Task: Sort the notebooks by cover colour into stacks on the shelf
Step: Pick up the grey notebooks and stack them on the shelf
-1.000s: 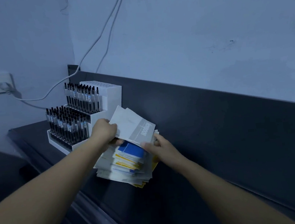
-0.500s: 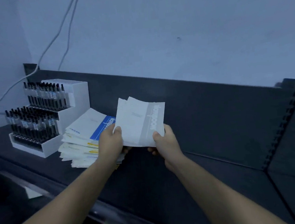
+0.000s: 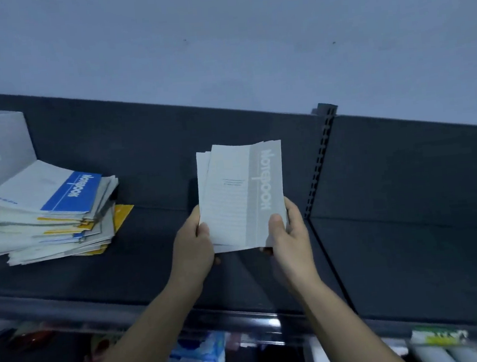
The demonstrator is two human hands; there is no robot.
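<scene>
Grey notebooks (image 3: 241, 195), likely light and floppy, sit pinched at their lower corners between left hand (image 3: 192, 248) and right hand (image 3: 289, 234), best supported from underneath.

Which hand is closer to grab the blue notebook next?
Probably the left hand: the blue notebook lies to its left, while the right hand sits beyond the grey notebooks both hands hold.

Grey-banded white notebooks (image 3: 240, 195); blue-banded white notebook (image 3: 50, 191) topping stack; yellow cover (image 3: 122, 214); dark shelf (image 3: 394, 225)
</scene>
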